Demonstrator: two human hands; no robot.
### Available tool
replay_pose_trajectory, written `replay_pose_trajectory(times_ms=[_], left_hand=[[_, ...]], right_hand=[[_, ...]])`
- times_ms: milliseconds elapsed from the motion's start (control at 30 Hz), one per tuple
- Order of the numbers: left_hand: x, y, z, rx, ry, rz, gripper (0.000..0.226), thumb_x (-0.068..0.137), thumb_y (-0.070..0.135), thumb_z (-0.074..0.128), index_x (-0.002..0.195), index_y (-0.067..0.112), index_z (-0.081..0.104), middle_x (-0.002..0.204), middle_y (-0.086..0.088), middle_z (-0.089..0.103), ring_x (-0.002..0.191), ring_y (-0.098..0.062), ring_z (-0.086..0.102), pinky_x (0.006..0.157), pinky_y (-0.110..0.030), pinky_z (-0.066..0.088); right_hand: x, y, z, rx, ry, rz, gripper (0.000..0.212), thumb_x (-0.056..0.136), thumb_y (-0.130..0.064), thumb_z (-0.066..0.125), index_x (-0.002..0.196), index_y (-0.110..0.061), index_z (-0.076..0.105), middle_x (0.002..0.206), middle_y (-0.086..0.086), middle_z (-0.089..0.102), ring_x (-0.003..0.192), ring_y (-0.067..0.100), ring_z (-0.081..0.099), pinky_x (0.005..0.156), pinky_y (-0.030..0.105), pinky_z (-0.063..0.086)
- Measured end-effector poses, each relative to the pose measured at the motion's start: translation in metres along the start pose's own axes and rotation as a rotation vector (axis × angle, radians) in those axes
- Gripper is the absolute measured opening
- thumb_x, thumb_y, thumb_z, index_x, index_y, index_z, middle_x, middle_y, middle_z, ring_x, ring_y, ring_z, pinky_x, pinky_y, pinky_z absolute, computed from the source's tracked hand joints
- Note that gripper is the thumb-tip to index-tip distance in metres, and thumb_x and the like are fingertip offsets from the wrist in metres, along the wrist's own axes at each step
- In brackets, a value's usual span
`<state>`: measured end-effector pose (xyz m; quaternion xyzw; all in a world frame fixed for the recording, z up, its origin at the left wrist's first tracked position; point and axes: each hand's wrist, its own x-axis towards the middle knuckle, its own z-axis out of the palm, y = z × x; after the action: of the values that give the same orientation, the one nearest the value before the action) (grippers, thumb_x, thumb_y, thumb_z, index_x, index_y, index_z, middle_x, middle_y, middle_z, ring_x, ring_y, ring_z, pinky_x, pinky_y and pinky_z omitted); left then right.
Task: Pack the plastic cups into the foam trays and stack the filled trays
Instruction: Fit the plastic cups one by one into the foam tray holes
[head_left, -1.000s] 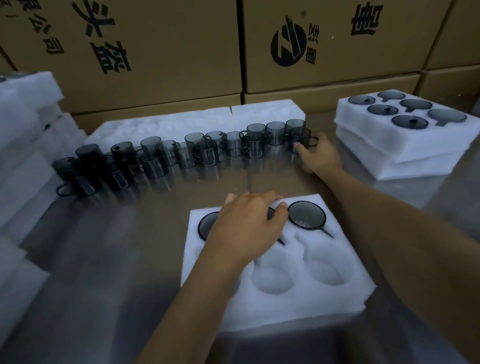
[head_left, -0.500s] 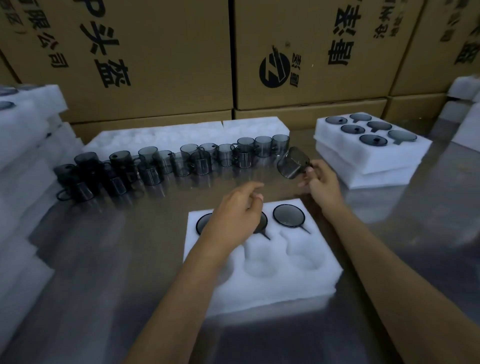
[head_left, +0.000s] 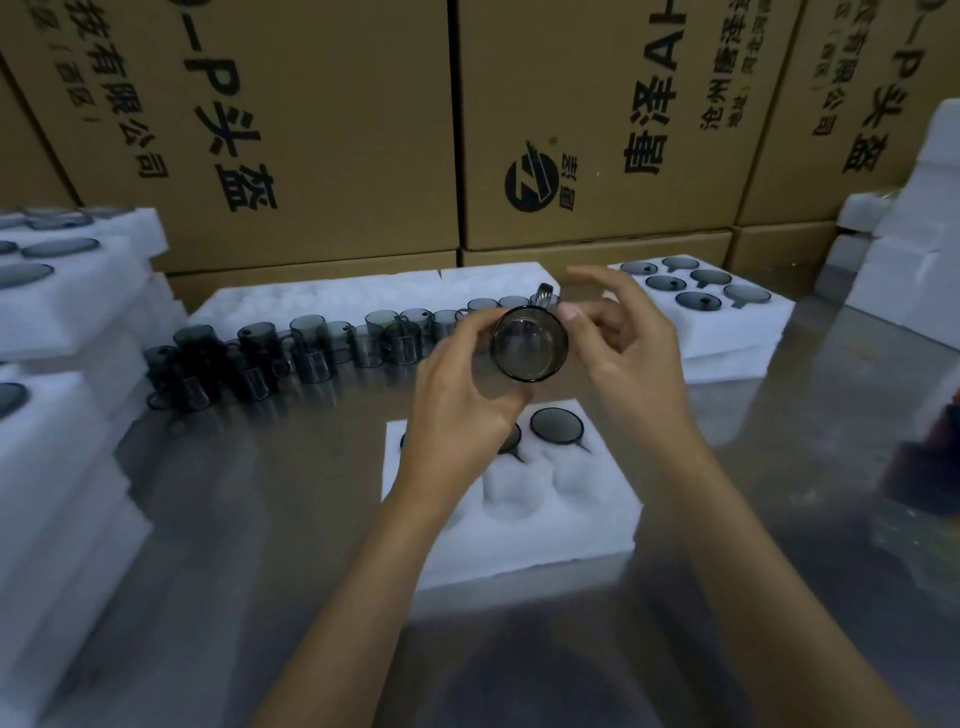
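Smoky cup (head_left: 529, 342), lifted off the row since a second ago, now held in both hands' grip, left hand (head_left: 464, 410) and right hand (head_left: 631, 345), above the foam tray (head_left: 524, 525); insertion likely next.

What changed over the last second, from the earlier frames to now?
The right hand lifted a cup off the right end of the row and brought it over the tray. The left hand left the tray and now grips the cup too. Tray, its seated cups and the filled stack stayed put.
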<state>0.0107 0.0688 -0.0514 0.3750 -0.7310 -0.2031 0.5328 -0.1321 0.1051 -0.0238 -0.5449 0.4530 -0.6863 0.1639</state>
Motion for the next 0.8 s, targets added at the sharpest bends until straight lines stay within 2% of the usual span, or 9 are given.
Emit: replay_pose_trajectory(times_ms=[67, 133, 233, 333, 400, 467, 567, 700, 800], left_hand=[[-0.007, -0.004, -0.001, 0.14, 0.09, 0.004, 0.062, 0.068, 0.024, 0.082, 0.119, 0.043, 0.052, 0.109, 0.026, 0.055, 0.11, 0.017, 0.037, 0.097, -0.032, 0.043], [-0.012, -0.007, 0.001, 0.225, 0.175, 0.059, 0.056, 0.067, 0.034, 0.083, 0.115, 0.034, 0.054, 0.103, 0.025, 0.049, 0.104, 0.028, 0.026, 0.096, -0.034, 0.039], [-0.016, -0.006, 0.006, 0.307, 0.185, 0.096, 0.048, 0.071, 0.049, 0.077, 0.103, 0.023, 0.054, 0.094, 0.018, 0.054, 0.097, 0.006, 0.041, 0.093, -0.03, 0.032], [-0.019, -0.005, 0.009, 0.333, 0.008, 0.105, 0.045, 0.072, 0.064, 0.06, 0.096, 0.027, 0.053, 0.09, 0.02, 0.053, 0.096, -0.009, 0.046, 0.086, -0.027, 0.035], [-0.017, -0.005, 0.006, 0.213, -0.198, 0.004, 0.05, 0.065, 0.075, 0.06, 0.097, 0.036, 0.054, 0.095, 0.025, 0.054, 0.103, -0.007, 0.049, 0.088, -0.027, 0.043], [-0.015, -0.007, 0.003, 0.067, -0.326, -0.073, 0.059, 0.064, 0.069, 0.074, 0.111, 0.039, 0.053, 0.109, 0.025, 0.058, 0.112, -0.003, 0.053, 0.095, -0.03, 0.046], [-0.014, -0.008, 0.002, -0.045, -0.444, -0.123, 0.077, 0.067, 0.046, 0.088, 0.132, 0.042, 0.047, 0.13, 0.024, 0.055, 0.122, 0.005, 0.049, 0.098, -0.022, 0.042], [-0.018, -0.007, 0.006, -0.034, -0.582, -0.116, 0.062, 0.068, 0.033, 0.091, 0.124, 0.038, 0.064, 0.12, 0.023, 0.064, 0.113, 0.005, 0.055, 0.094, -0.025, 0.047], [-0.018, -0.005, 0.006, -0.034, -0.591, -0.12, 0.06, 0.062, 0.033, 0.094, 0.115, 0.041, 0.067, 0.113, 0.022, 0.064, 0.104, 0.007, 0.056, 0.087, -0.017, 0.046]], right_hand=[[-0.015, 0.001, -0.001, 0.02, 0.002, -0.017, 0.017, 0.091, -0.004, 0.062, 0.107, -0.008, 0.066, 0.093, 0.009, 0.071, 0.089, 0.022, 0.068, 0.082, 0.032, 0.053], [-0.029, 0.003, -0.003, 0.051, -0.087, 0.003, 0.025, 0.082, -0.006, 0.06, 0.106, -0.01, 0.067, 0.099, 0.008, 0.07, 0.092, 0.02, 0.069, 0.083, 0.035, 0.056], [-0.037, 0.011, -0.002, -0.016, -0.169, -0.005, 0.039, 0.079, -0.015, 0.076, 0.116, -0.021, 0.063, 0.107, -0.008, 0.07, 0.101, 0.018, 0.067, 0.09, 0.034, 0.053], [-0.035, 0.018, -0.009, -0.067, -0.087, 0.03, 0.041, 0.075, -0.026, 0.086, 0.111, -0.023, 0.065, 0.102, -0.014, 0.07, 0.097, 0.006, 0.066, 0.083, 0.015, 0.049], [-0.034, 0.025, -0.026, -0.018, -0.065, 0.158, 0.041, 0.069, -0.028, 0.086, 0.106, -0.024, 0.068, 0.101, -0.01, 0.073, 0.097, 0.008, 0.067, 0.082, 0.017, 0.051], [-0.03, 0.031, -0.046, 0.009, -0.17, 0.308, 0.045, 0.065, -0.029, 0.086, 0.106, -0.02, 0.07, 0.101, -0.001, 0.074, 0.1, 0.014, 0.069, 0.084, 0.022, 0.053], [-0.029, 0.037, -0.066, -0.039, -0.401, 0.433, 0.053, 0.063, -0.026, 0.093, 0.108, -0.013, 0.068, 0.103, 0.009, 0.074, 0.095, 0.016, 0.068, 0.084, 0.02, 0.053], [-0.029, 0.037, -0.078, -0.119, -0.573, 0.502, 0.043, 0.073, -0.013, 0.086, 0.111, -0.021, 0.066, 0.107, 0.001, 0.072, 0.101, 0.01, 0.066, 0.089, 0.022, 0.052], [-0.03, 0.034, -0.081, -0.105, -0.63, 0.523, 0.04, 0.076, -0.027, 0.085, 0.112, -0.025, 0.068, 0.111, -0.002, 0.072, 0.107, 0.01, 0.066, 0.092, 0.022, 0.049]])
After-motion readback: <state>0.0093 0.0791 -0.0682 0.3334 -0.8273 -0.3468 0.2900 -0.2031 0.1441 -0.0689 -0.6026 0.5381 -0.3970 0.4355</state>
